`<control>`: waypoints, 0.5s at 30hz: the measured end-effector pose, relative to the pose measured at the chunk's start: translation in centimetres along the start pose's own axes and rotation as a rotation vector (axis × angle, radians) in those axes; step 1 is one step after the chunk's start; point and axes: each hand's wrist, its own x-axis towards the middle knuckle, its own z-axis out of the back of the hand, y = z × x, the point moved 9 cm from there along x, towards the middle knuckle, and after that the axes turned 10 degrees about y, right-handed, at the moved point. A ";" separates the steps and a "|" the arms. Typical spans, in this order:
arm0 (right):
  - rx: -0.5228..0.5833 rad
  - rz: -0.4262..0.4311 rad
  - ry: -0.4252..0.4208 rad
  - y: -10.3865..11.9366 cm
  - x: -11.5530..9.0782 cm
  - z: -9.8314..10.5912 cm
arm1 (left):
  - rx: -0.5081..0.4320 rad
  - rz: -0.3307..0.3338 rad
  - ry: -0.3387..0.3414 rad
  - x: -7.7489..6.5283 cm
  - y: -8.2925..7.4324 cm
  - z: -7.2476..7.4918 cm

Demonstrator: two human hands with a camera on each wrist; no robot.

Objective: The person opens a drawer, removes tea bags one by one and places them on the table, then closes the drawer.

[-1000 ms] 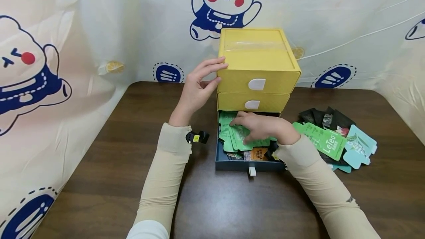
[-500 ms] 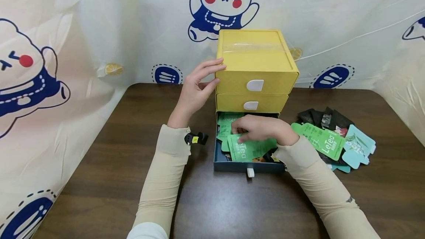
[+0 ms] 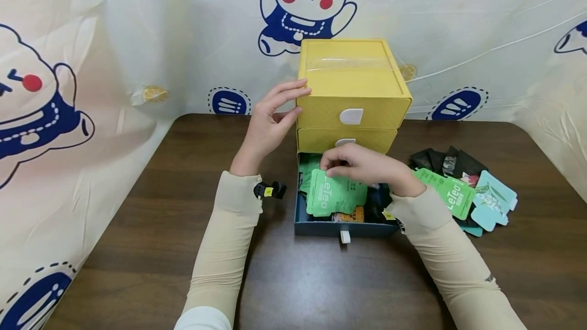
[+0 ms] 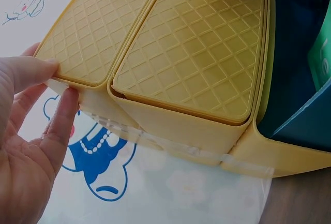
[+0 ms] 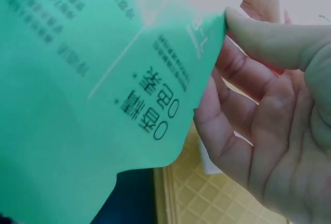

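A yellow drawer cabinet stands on the table, its dark blue bottom drawer pulled out. My left hand touches the cabinet's upper left front corner with extended fingers; the left wrist view shows the fingertips right at that edge. Over the drawer, my right hand pinches a green LeTeo packet by its upper edge between thumb and fingers. The packet tilts, lettering facing out, and covers part of the drawer's contents. Another green packet lies at the drawer's back left, and an orange packet shows near its front.
A loose pile right of the cabinet holds black packets, a green packet and light blue packets. Two upper yellow drawers with white tabs are closed. A printed curtain hangs behind the brown table.
My right hand has gone from reaching among the drawer's green packets to gripping one and tipping it up, uncovering the orange packet again. My left hand keeps its place on the cabinet.
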 end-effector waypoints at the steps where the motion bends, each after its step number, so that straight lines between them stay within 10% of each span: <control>1: 0.003 0.006 -0.017 0.1 -0.2 0.3 | 0.000 0.000 0.000 0.0 0.0 0.0; 15: 0.073 -0.083 -0.227 0.8 -3.4 3.6 | 0.018 -0.004 -0.005 0.0 -0.1 0.1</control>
